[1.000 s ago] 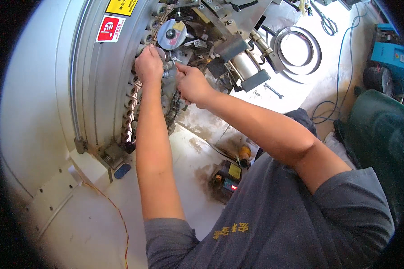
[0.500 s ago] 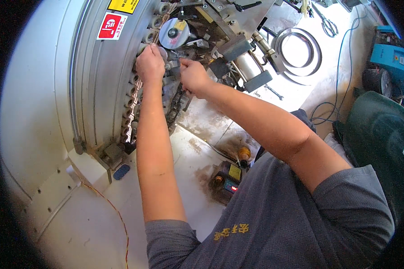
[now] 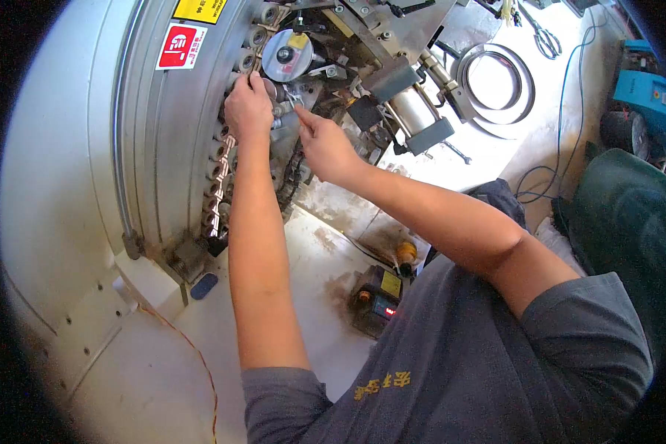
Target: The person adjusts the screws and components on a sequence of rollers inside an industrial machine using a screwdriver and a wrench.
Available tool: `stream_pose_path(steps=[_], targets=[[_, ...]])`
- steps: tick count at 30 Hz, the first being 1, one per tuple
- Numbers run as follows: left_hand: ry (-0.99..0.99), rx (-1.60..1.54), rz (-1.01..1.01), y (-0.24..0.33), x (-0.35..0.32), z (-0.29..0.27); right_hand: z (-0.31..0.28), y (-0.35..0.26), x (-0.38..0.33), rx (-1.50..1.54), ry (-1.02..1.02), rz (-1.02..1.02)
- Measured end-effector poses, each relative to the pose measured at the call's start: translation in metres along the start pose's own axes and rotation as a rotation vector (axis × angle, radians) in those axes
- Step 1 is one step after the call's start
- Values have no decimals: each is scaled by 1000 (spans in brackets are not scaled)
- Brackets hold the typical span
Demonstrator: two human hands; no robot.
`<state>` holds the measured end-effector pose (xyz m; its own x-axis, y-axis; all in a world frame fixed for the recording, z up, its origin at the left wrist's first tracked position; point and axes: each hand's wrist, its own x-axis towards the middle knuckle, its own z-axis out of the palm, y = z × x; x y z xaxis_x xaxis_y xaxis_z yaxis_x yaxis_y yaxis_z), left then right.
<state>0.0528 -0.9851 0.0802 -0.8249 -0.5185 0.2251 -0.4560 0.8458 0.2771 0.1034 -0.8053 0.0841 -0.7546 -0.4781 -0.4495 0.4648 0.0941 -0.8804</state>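
Note:
My left hand (image 3: pixel 249 111) is closed beside a row of rollers on the machine, at the edge of a small round disc (image 3: pixel 268 89). What its fingers grip is hidden. Just right of it, my right hand (image 3: pixel 328 148) pinches a slim metal tool (image 3: pixel 293 101), its far end against the fittings next to the disc; its exact kind is too small to tell. Beyond both hands sits a larger pale wheel (image 3: pixel 280 65) with a dark hub. A chain-like strip of rollers (image 3: pixel 220 174) runs down below my left hand.
A metal cylinder assembly (image 3: pixel 414 115) juts out right of my hands. Metal rings (image 3: pixel 496 85), scissors (image 3: pixel 546 41) and a wrench (image 3: pixel 457 152) lie on the white surface. A dark box with a red display (image 3: pixel 377 302) and a yellow-capped bottle (image 3: pixel 405 254) stand near my body.
My right hand has shifted slightly down and right, its elbow lower, and more of the metal tool shows. My left hand stays at the disc. The whole view has moved a little.

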Motion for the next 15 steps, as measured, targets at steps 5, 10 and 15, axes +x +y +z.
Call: stream_pose_path(steps=[5, 10, 15], targets=[[-111, 100, 44, -6, 3, 1, 1, 7, 12, -56, 59, -114], [-113, 95, 47, -6, 1, 0, 2, 7, 23, 5, 61, -59], [-105, 143, 39, -5, 1, 0, 11, -6, 33, 62, 85, 5]])
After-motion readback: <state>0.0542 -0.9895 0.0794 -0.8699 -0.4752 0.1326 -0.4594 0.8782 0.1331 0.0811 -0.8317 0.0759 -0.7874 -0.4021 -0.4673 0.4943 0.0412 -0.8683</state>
